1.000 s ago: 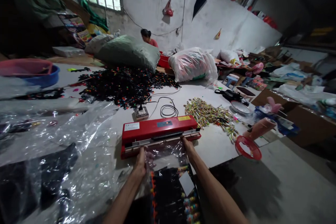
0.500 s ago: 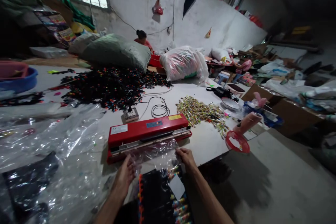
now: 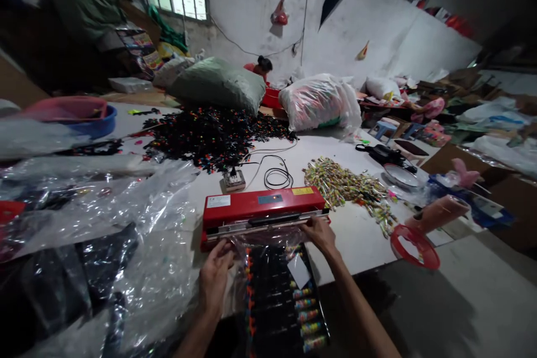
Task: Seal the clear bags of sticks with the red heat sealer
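A clear plastic bag (image 3: pixel 268 236) holds rows of black pieces with orange ends and colourful tubes, with a white card (image 3: pixel 298 272) near its right side. Its upper edge lies at the front of a red bag sealer (image 3: pixel 264 207), by the sealing bar. My left hand (image 3: pixel 218 268) pinches the bag's left corner, close to the sealer's left end. On the other side, my right hand (image 3: pixel 321 235) has its fingers closed on the right corner, against the sealer's front right.
Behind the sealer lie a power socket (image 3: pixel 234 179), coiled black cable (image 3: pixel 279 178), a heap of black pieces (image 3: pixel 201 137) and a pile of small colourful tubes (image 3: pixel 335 179). Clear plastic bags (image 3: pixel 159 246) cover the left. A red tape ring (image 3: pixel 415 247) sits right. Another person (image 3: pixel 258 69) is at the back.
Both hands have carried the bag's upper edge forward, up to the sealer's front. The camera view has turned left, so the scene sits further right.
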Demonstrator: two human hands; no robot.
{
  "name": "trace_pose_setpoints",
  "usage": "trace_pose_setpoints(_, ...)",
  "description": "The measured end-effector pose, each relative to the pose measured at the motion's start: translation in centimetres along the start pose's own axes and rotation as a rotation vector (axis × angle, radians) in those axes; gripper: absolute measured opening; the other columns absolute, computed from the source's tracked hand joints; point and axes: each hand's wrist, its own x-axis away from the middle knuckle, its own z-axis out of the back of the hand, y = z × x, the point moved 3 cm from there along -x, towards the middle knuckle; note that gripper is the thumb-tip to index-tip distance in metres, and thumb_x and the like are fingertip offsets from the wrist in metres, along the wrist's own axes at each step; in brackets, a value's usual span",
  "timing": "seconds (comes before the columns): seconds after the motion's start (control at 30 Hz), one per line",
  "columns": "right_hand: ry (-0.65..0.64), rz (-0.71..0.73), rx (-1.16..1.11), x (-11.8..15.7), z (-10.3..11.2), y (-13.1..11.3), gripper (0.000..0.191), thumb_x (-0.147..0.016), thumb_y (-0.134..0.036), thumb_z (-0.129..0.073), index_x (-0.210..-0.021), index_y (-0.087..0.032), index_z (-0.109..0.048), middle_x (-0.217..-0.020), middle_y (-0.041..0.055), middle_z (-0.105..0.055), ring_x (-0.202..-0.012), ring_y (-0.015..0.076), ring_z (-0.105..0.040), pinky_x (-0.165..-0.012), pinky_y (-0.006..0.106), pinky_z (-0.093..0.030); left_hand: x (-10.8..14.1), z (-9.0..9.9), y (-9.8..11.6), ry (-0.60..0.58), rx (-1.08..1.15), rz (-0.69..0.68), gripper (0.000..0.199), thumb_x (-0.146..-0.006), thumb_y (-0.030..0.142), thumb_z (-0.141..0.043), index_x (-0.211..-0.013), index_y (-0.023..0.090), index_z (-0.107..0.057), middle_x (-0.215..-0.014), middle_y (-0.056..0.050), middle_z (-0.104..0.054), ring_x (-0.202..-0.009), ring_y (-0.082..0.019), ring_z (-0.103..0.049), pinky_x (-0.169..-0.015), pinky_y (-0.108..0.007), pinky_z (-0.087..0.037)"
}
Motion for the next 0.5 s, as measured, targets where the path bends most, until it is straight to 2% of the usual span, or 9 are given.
trace_pose_setpoints(0.07, 0.003, 0.069, 0.318, -0.9, 1.9, -2.5, 0.03, -0.072, -0.046, -0.054, -0.074, -0.018, -0.066, -0.08, 0.0087, -0.067, -0.08, 0.0231, -0.06, -0.06, 0.027, -0.035, -0.3, 1.0, 2.9, -0.013, -0.312, -0.295, 0.036, -0.07, 0.04, -0.058, -0.099, 0.019, -0.062, -0.097, -0.007, -0.065, -0.085, -0.019, -0.062, -0.076, -0.031, -0.049)
trace_pose_setpoints(0.13, -0.111, 0.112, 0.562, -2.3, 2.5, -4.9, 0.04, -0.075, -0.052, -0.049, -0.079, -0.017, -0.067, -0.087, 0.0121, -0.068, -0.084, 0.0249, -0.061, -0.063, 0.029, -0.038, -1.8, 0.4, 6.4, -0.137, -0.777, -0.546, 0.028, -0.08, 0.033, -0.044, -0.094, 0.019, -0.064, -0.099, -0.008, -0.065, -0.092, -0.02, -0.059, -0.083, -0.032, -0.045)
trace_pose_setpoints(0.17, -0.201, 0.118, 0.643, -3.1, 2.4, -5.9, 0.041, -0.073, -0.053, -0.052, -0.078, -0.015, -0.068, -0.087, 0.0131, -0.068, -0.085, 0.0254, -0.061, -0.064, 0.029, -0.04, -2.9, -0.4, 7.8, -0.237, -1.047, -0.591, 0.029, -0.083, 0.029, -0.039, -0.093, 0.02, -0.065, -0.099, -0.008, -0.065, -0.094, -0.021, -0.059, -0.083, -0.033, -0.043)
trace_pose_setpoints(0.2, -0.291, 0.116, 0.702, -3.8, 2.0, -6.7, 0.039, -0.07, -0.051, -0.056, -0.077, -0.015, -0.068, -0.085, 0.0134, -0.068, -0.084, 0.0256, -0.062, -0.065, 0.03, -0.041, -4.2, -1.4, 8.8, -0.395, -1.288, -0.595, 0.03, -0.083, 0.025, -0.038, -0.092, 0.02, -0.066, -0.099, -0.008, -0.066, -0.095, -0.022, -0.059, -0.082, -0.034, -0.042)
trace_pose_setpoints(0.23, -0.368, 0.109, 0.733, -4.4, 1.6, -7.3, 0.034, -0.067, -0.047, -0.061, -0.074, -0.014, -0.068, -0.081, 0.0129, -0.068, -0.082, 0.0253, -0.062, -0.065, 0.03, -0.041, -5.5, -2.3, 9.7, -0.517, -1.401, -0.582, 0.026, -0.08, 0.022, -0.043, -0.087, 0.021, -0.068, -0.093, -0.008, -0.068, -0.092, -0.024, -0.06, -0.079, -0.034, -0.042)
trace_pose_setpoints(0.3, -0.446, 0.093, 0.734, -5.2, 0.4, -8.0, 0.023, -0.064, -0.037, -0.065, -0.067, -0.014, -0.067, -0.072, 0.0108, -0.068, -0.077, 0.024, -0.063, -0.065, 0.03, -0.043, -7.8, -4.4, 10.6, -0.753, -1.505, -0.558, 0.017, -0.069, 0.018, -0.056, -0.077, 0.024, -0.07, -0.081, -0.004, -0.069, -0.084, -0.024, -0.061, -0.071, -0.031, -0.041)
trace_pose_setpoints(0.37, -0.448, 0.088, 0.702, -5.6, -0.6, -8.1, 0.013, -0.062, -0.027, -0.065, -0.063, -0.014, -0.066, -0.068, 0.0096, -0.067, -0.074, 0.0232, -0.063, -0.065, 0.03, -0.043, -9.3, -6.1, 10.5, -0.924, -1.501, -0.566, 0.019, -0.058, 0.015, -0.064, -0.07, 0.027, -0.07, -0.069, -0.001, -0.067, -0.077, -0.022, -0.061, -0.066, -0.028, -0.039)
trace_pose_setpoints(0.43, -0.404, 0.089, 0.65, -5.7, -1.3, -7.7, 0.009, -0.06, -0.02, -0.064, -0.067, -0.015, -0.066, -0.071, 0.0096, -0.068, -0.077, 0.0237, -0.063, -0.066, 0.03, -0.043, -10.1, -7.0, 9.8, -1.03, -1.482, -0.596, 0.016, -0.055, 0.013, -0.064, -0.064, 0.025, -0.069, -0.061, -0.001, -0.064, -0.072, -0.021, -0.06, -0.065, -0.027, -0.037)
trace_pose_setpoints(0.5, -0.33, 0.081, 0.578, -5.6, -1.4, -7.1, 0.011, -0.057, -0.015, -0.063, -0.069, -0.014, -0.066, -0.071, 0.0093, -0.067, -0.079, 0.0244, -0.063, -0.067, 0.03, -0.043, -10.4, -7.2, 9.2, -1.073, -1.43, -0.628, 0.009, -0.057, 0.013, -0.062, -0.058, 0.021, -0.065, -0.058, -0.002, -0.061, -0.07, -0.02, -0.058, -0.065, -0.027, -0.037)
